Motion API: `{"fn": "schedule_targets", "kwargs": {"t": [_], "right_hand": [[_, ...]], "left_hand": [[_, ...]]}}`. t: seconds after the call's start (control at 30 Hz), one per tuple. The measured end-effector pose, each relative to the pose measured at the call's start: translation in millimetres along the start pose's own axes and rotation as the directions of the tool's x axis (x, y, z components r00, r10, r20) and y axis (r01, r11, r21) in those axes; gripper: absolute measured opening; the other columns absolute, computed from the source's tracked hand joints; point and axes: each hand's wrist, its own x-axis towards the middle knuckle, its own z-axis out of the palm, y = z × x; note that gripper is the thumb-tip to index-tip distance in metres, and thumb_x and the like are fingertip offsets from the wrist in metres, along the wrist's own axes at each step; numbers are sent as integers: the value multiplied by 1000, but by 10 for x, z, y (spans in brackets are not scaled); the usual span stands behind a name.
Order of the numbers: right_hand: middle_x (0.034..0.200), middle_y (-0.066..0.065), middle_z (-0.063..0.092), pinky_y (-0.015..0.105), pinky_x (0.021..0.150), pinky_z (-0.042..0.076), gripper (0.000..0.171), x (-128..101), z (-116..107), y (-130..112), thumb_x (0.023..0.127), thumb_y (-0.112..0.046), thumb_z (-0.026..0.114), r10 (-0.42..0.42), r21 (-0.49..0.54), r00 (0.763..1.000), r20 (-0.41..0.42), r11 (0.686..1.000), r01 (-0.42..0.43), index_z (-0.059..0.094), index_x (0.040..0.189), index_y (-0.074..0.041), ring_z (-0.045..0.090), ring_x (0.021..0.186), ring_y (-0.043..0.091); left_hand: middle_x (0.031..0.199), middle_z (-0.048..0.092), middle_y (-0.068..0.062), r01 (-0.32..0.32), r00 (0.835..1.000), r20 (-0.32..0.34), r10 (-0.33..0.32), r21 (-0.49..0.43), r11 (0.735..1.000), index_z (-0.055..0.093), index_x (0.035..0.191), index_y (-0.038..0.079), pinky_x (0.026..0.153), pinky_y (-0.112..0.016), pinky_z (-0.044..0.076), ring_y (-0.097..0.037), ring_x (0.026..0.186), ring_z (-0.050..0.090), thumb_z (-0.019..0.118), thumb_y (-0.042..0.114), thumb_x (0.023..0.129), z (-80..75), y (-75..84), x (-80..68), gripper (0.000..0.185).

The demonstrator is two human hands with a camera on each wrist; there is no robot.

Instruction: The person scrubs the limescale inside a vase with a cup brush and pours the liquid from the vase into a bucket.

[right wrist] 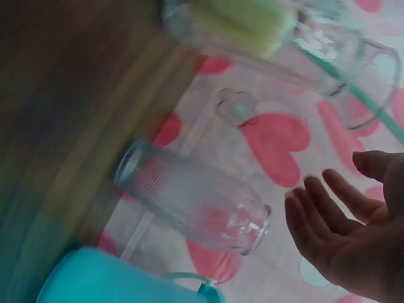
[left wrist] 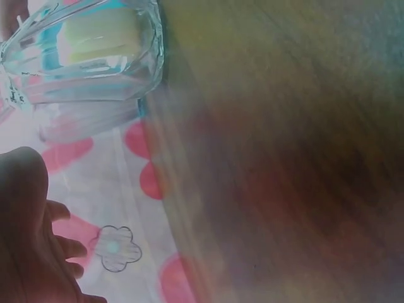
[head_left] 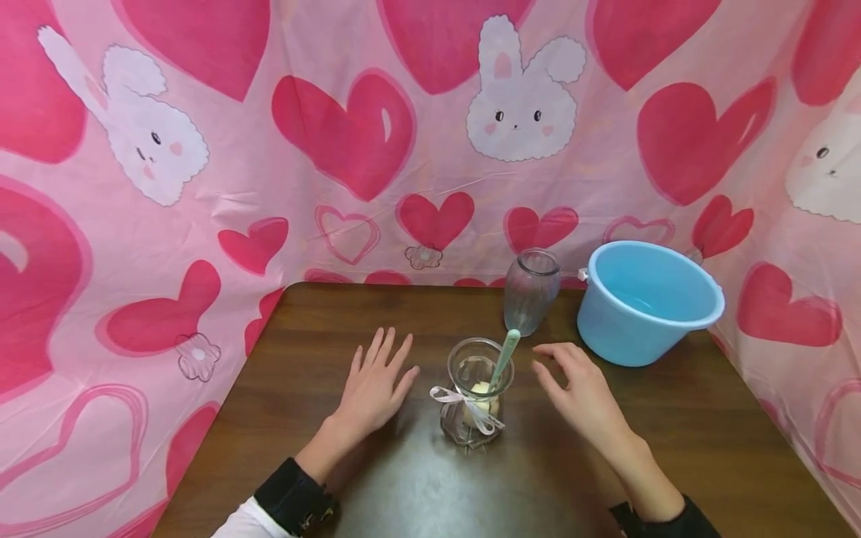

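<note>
A clear glass jar (head_left: 452, 430) with a white ribbon bow (head_left: 471, 407) stands upright on the table between my hands. A sponge brush leans inside it, its pale green handle (head_left: 507, 351) sticking out past the rim; its pale yellow sponge head (right wrist: 246, 25) shows through the glass in the right wrist view. To the left of the jar, my left hand (head_left: 371, 388) is spread with straight fingers, apart from the glass. My right hand (head_left: 587, 396), on the jar's other side, holds nothing, its fingers loosely bent and apart from the handle.
Behind the jar, near the table's back edge, stands a tall clear glass vase (head_left: 528, 299). A light blue bucket (head_left: 615, 329) is at the back right, beyond my right hand. Pink cloth (head_left: 350, 246) with hearts and rabbits hangs around the brown wooden table (head_left: 296, 336).
</note>
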Motion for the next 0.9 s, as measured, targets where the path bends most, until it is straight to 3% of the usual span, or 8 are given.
{"fn": "schedule_targets", "kwargs": {"t": [0.17, 0.4, 0.6, 0.9], "right_hand": [[118, 13, 68, 56, 93, 54, 28, -47, 50, 74, 97, -14, 73, -21, -107, 1000, -6, 994, 20, 70, 122, -4, 61, 112, 32], [117, 15, 68, 56, 93, 53, 29, -43, 103, 125, 95, -15, 76, -60, -147, 998, -2, 987, 59, 71, 120, -2, 59, 110, 33], [120, 17, 68, 58, 101, 46, 32, -42, 146, 148, 94, -18, 77, -91, -174, 995, 29, 980, 95, 72, 120, -1, 57, 117, 38], [124, 21, 66, 62, 102, 44, 31, -47, 119, 158, 92, -15, 78, -90, -200, 996, 7, 976, 89, 72, 119, -1, 54, 122, 42]], "left_hand": [[171, 24, -16, 18, 1000, -5, -18, -11, 1000, 36, 163, 21, 122, -67, 18, -32, 160, 12, 47, 51, 108, -1, -19, -11, 64], [171, 24, -16, 25, 1000, -4, -25, -26, 999, 36, 163, 21, 123, -67, 15, -32, 160, 12, 50, 50, 107, -8, -27, -20, 64], [170, 24, -16, 26, 1000, 5, -26, -20, 999, 37, 163, 20, 122, -67, 16, -33, 160, 12, 52, 48, 106, -2, -14, -33, 65], [171, 24, -16, 20, 1000, -3, -20, 10, 1000, 37, 163, 21, 122, -66, 18, -33, 160, 13, 46, 52, 107, -3, -24, -42, 64]]}}
